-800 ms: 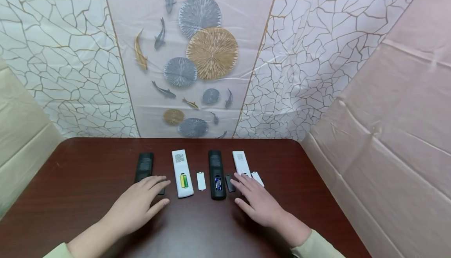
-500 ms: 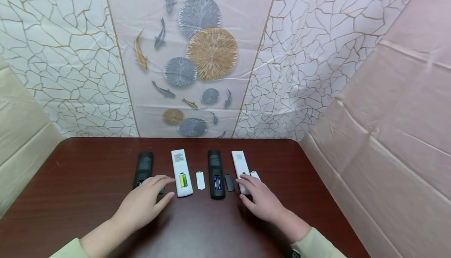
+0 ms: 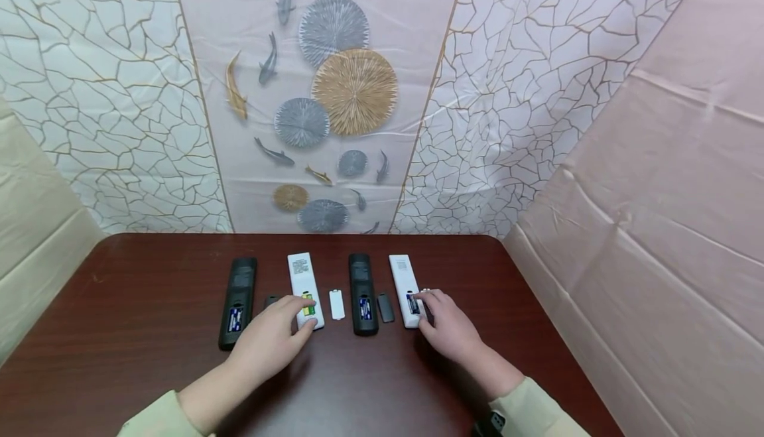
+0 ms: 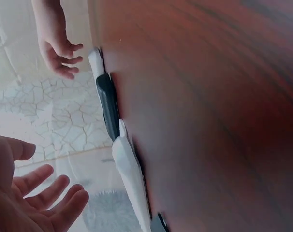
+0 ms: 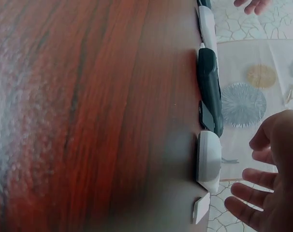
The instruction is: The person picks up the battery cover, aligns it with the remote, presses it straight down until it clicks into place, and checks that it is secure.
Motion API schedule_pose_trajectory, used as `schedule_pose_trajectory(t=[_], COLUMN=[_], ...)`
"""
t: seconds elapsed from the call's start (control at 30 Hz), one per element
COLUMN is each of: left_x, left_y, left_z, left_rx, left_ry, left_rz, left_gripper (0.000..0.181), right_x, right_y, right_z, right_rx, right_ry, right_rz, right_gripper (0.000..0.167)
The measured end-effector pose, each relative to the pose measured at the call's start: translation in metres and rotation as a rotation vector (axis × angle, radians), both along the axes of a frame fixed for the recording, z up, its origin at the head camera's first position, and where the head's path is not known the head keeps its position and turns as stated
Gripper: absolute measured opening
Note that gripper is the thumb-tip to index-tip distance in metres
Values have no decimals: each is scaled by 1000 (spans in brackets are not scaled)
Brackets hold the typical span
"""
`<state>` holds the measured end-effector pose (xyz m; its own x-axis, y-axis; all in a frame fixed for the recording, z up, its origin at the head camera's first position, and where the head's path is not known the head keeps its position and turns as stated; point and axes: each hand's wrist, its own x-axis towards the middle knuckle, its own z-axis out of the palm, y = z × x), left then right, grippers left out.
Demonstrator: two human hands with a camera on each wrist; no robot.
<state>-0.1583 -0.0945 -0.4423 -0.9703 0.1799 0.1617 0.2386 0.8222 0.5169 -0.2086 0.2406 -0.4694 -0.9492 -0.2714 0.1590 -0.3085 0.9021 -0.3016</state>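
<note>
Four remotes lie face down in a row with battery compartments uncovered. My left hand (image 3: 271, 334), fingers loosely bent and holding nothing, hovers before the left white remote (image 3: 300, 271), partly covering its yellow-green batteries. Left of it lies a black remote (image 3: 241, 278) with blue batteries. My right hand (image 3: 451, 331) is beside the right white remote (image 3: 402, 274), empty, its fingers (image 5: 250, 195) relaxed. Between the white ones lies another black remote (image 3: 361, 278). Both wrist views show the hands raised off the table. The right hand hides most of a white battery cover (image 5: 202, 208).
A white battery cover (image 3: 337, 305) and a dark one (image 3: 385, 308) lie between the remotes. Another dark cover (image 3: 271, 300) is partly behind the left hand. The brown table (image 3: 149, 331) ends at a patterned cloth backdrop (image 3: 352, 185).
My left hand has moved right, uncovering the left black remote's batteries and overlapping the left white remote. My right hand has shifted slightly right, baring the right white remote's compartment. The remotes stay put.
</note>
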Motion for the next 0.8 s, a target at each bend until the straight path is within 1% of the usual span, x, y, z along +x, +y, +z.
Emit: schedule_pose_trajectory(t=[0.13,0.23,0.33,0.47,0.67,0.8], left_x=[-3,-7,-10,-14,-19,-22], left_y=[15,27,39,57,83,97], left_z=[0,-1,-1,-1,-2,-3], left_rx=[11,9,17,39,77,101], left_ry=[-17,-12,-2,-8,-22,-35], left_rz=[2,2,-7,-27,-40,-58], left_gripper=[35,36,36,39,41,42], right_x=[-2,-5,-9,-15,-22,-28], right_y=[2,4,7,10,14,13], right_z=[-1,-1,-3,-6,-10,-12], right_rx=[-3,-14,-28,-34,-62,-79], right_ry=[4,6,10,12,-30,-48], right_rz=[-24,-36,-58,-95,-162,-206], right_gripper=[38,37,36,36,38,38])
